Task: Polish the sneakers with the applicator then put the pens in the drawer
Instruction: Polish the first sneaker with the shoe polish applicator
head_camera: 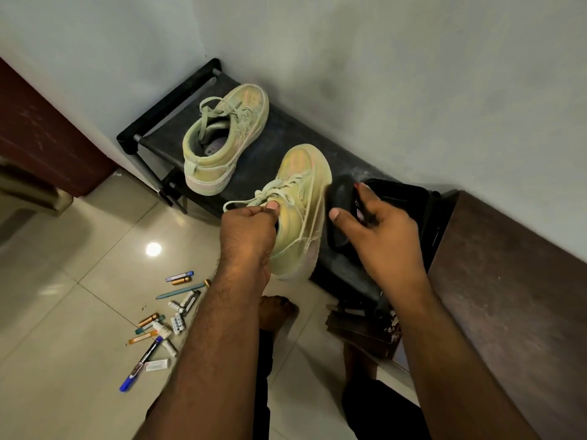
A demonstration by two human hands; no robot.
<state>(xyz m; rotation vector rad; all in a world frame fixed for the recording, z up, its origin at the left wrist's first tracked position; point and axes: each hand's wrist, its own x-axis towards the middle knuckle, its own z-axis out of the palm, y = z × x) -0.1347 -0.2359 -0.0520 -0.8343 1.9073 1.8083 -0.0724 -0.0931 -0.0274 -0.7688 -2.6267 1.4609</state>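
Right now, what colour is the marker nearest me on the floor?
Blue, with a black barrel; the marker shows in the head view.

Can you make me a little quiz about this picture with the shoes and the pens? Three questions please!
1. True or false: both sneakers are being held.
2. Where do the pens lie? A) in a drawer B) on the floor tiles C) on the rack
3. Fill in: the right hand holds a black ____ beside the near sneaker.

Key
1. False. The left hand grips only the near sneaker; the far sneaker sits alone on the black rack.
2. B, on the floor tiles.
3. Applicator.
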